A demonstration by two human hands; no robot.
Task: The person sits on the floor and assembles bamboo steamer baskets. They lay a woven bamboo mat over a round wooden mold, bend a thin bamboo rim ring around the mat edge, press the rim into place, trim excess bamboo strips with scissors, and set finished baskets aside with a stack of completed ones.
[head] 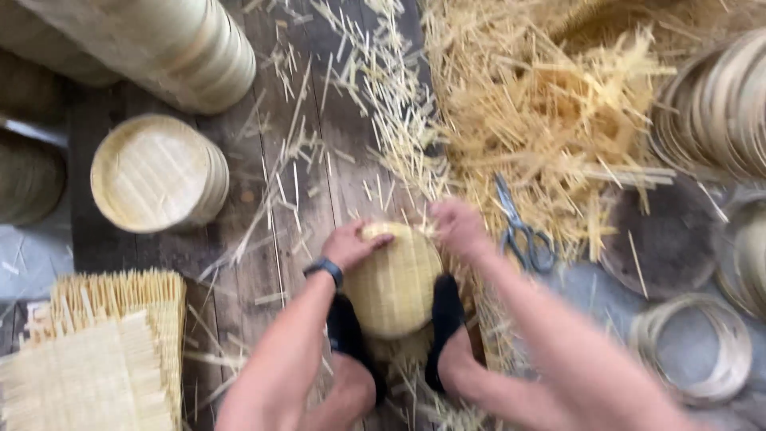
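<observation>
1. Head view looks straight down at a round woven bamboo tray [392,279] resting on the plank floor [263,183], wedged between the person's two feet in black socks [445,319].
2. Left hand [351,243], with a dark watch [325,269] on its wrist, lies over the tray's upper left rim, fingers curled on the edge and grasping it.
3. Right hand [459,226] sits at the tray's upper right rim; motion blur hides its fingers, so whether it clenches the rim or only touches it cannot be told.
4. Scissors [523,231] lie just to the right of the right hand, at the edge of a loose heap of bamboo splints [542,104].
5. At lower left lies a stack of square woven mats [104,351] with fringed edges.
6. A pile of finished round trays [155,172] stands at left, with a longer row of them [175,48] above it.
7. Thin bamboo hoops [690,347] rest at lower right, well apart from the hands.
</observation>
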